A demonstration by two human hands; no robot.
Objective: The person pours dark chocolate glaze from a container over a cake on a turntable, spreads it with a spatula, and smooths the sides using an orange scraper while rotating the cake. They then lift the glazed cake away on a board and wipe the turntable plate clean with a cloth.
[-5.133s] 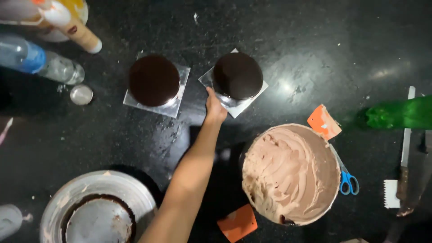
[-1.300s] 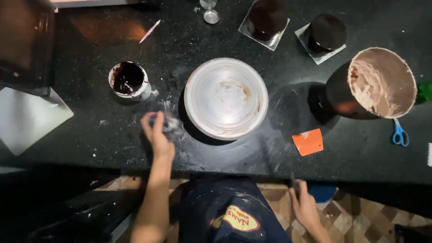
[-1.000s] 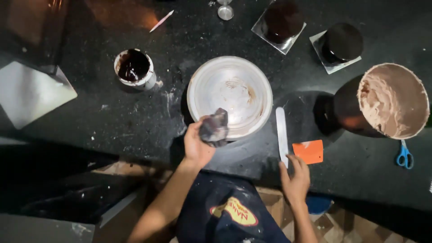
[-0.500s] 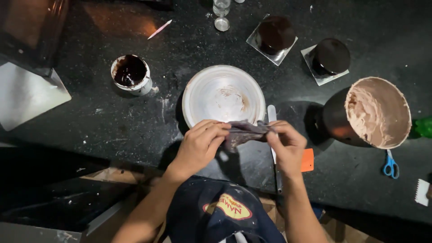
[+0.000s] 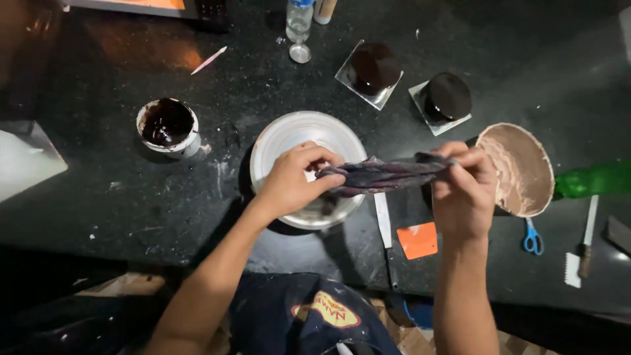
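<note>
My left hand (image 5: 294, 179) and my right hand (image 5: 464, 185) each grip one end of a dark greyish cloth (image 5: 381, 175), stretched out between them. The cloth hangs above the round metal turntable (image 5: 276, 141) on the black counter. A long flat spatula (image 5: 382, 220) lies on the counter just under the cloth, between the hands. Two small dark chocolate cakes (image 5: 374, 68) (image 5: 447, 96) sit on square silver boards farther back.
A bowl of light brown cream (image 5: 522, 167) stands right of my right hand. A white cup of dark chocolate (image 5: 165, 123) is at the left. An orange scraper (image 5: 418, 240), blue scissors (image 5: 531, 238), a green bag (image 5: 591, 179) and a clear bottle (image 5: 298, 20) lie around.
My hands have pulled apart and stretched the cloth out. The right hand has moved right, toward the cream bowl. Earlier the left hand picked the cloth up and the right hand set the spatula down.
</note>
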